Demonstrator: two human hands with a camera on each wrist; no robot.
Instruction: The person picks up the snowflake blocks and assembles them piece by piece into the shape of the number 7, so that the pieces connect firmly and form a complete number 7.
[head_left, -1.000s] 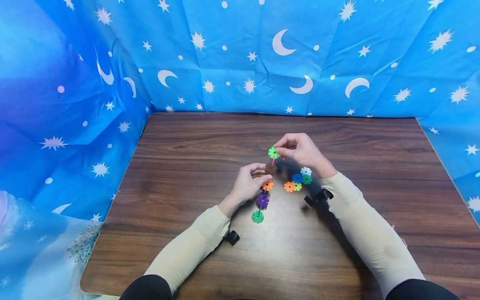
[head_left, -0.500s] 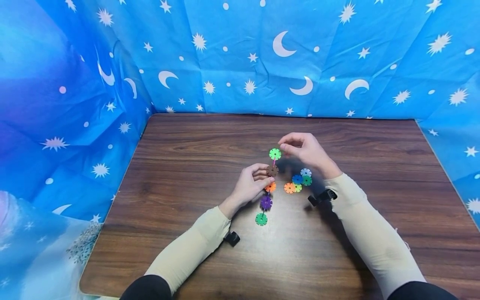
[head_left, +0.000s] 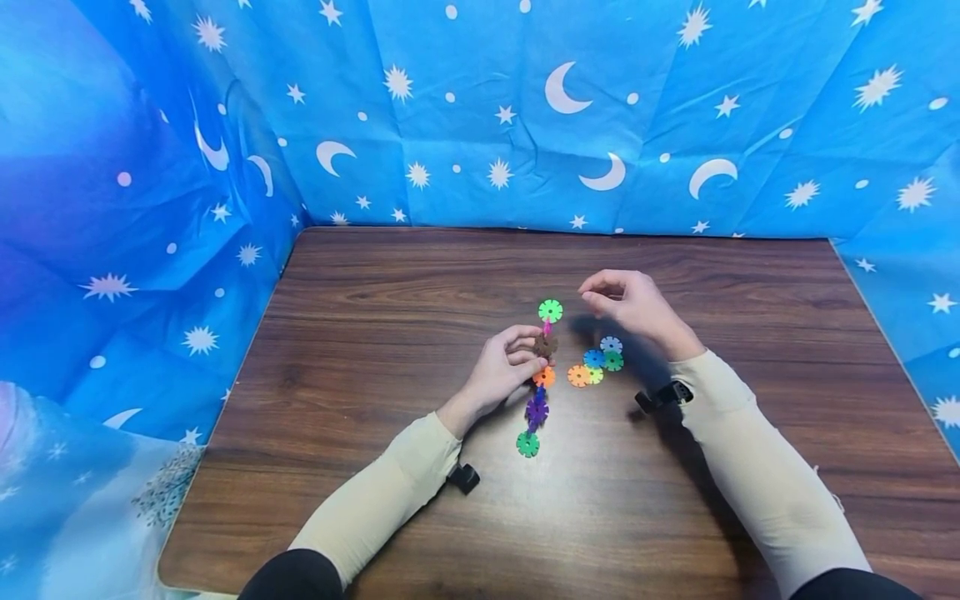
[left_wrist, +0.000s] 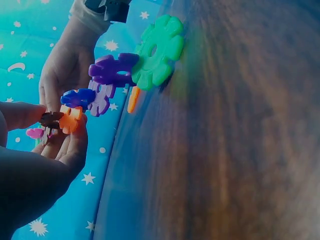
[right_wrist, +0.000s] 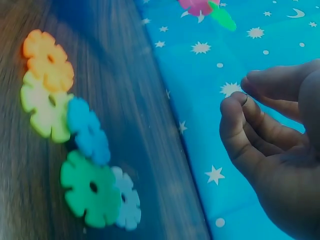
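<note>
One notched-disc chain [head_left: 545, 379] sits pinched mid-length in my left hand [head_left: 498, 367]; my right hand [head_left: 641, 308], loosely curled and empty, hangs near its far end.

Right fingers [head_left: 604, 277] now apart from bright-green disc [head_left: 551, 311]

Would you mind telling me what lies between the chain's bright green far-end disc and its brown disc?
A pink disc, seen nearly edge-on in the head view.
</note>
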